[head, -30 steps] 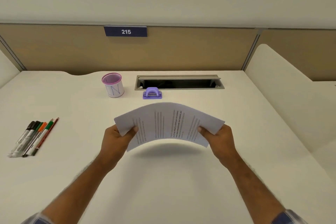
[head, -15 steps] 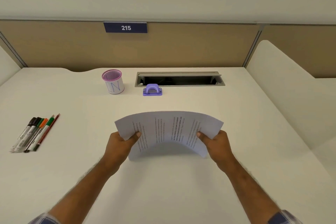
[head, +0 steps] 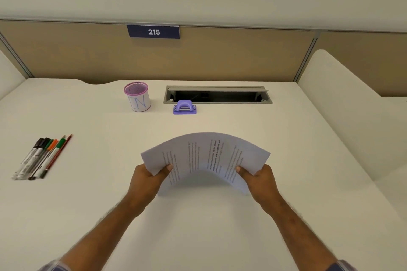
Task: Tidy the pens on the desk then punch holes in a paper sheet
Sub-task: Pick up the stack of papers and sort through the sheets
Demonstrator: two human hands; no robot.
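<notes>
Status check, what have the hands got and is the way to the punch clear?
Left hand and right hand grip the bowed paper sheet. Pens untidied. Nothing before hole punch.

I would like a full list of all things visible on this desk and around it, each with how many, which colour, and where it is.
pens and pencils: about six or seven, black, green, orange and red, lying side by side at the left of the desk
pen cup: one, pink mesh with a white label, upright at the back of the desk
hole punch: one, purple, right of the cup, before the cable slot
cable slot: one, grey, open, set into the back of the desk
number sign: one, dark blue, reads 215, on the tan partition
paper: printed, white, arched upward above the desk's middle
desk: one, white
left hand: grip on the paper's left edge
right hand: grip on the paper's right edge
</notes>
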